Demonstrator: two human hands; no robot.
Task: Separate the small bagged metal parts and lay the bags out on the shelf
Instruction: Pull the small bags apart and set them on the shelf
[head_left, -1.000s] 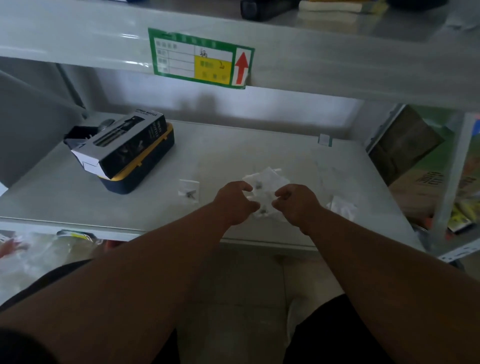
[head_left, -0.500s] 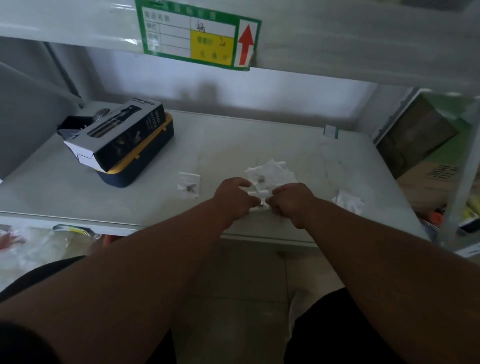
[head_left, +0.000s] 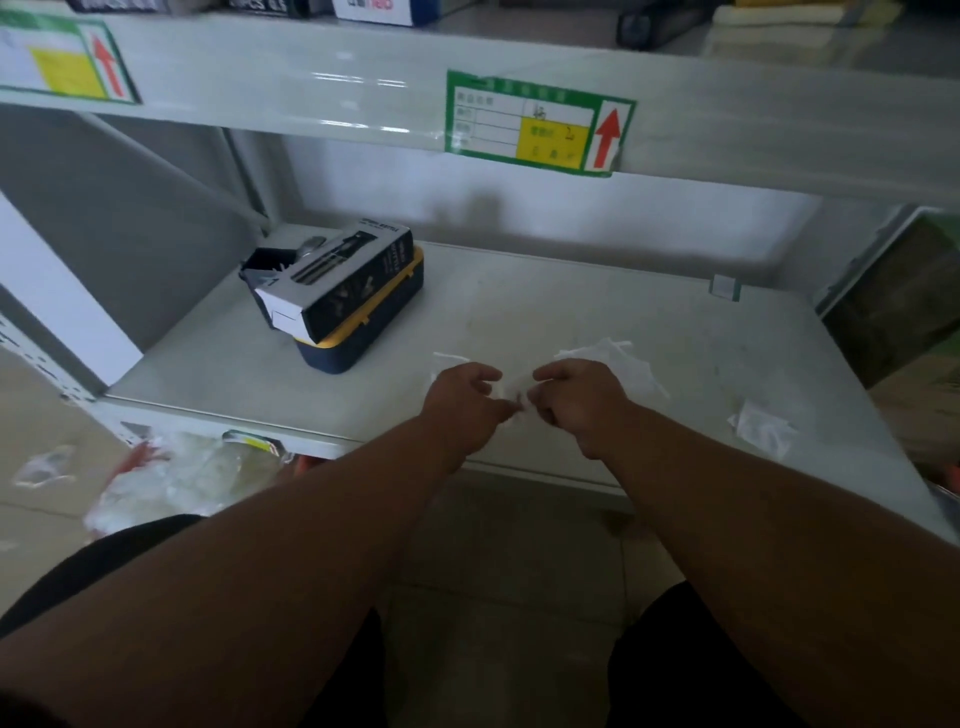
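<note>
My left hand (head_left: 465, 400) and my right hand (head_left: 576, 397) meet over the front of the grey shelf (head_left: 571, 312), and both pinch a small clear bag (head_left: 514, 395) between them. Behind my right hand lies a pile of clear bags (head_left: 623, 364) with small metal parts. One separate bag (head_left: 447, 361) lies on the shelf behind my left hand, mostly hidden by it. Another loose bag (head_left: 761, 428) lies to the right near the front edge.
A black and white carton (head_left: 337, 280) rests on a navy and yellow case (head_left: 374, 327) at the shelf's back left. A green label (head_left: 540, 127) hangs on the upper shelf's edge. Plastic wrapping (head_left: 171, 478) lies on the floor at the lower left.
The view has swung left and up. My hands have drawn slightly apart at the shelf's front, still pinching a bag between them, and my left hand now covers the single bag.
</note>
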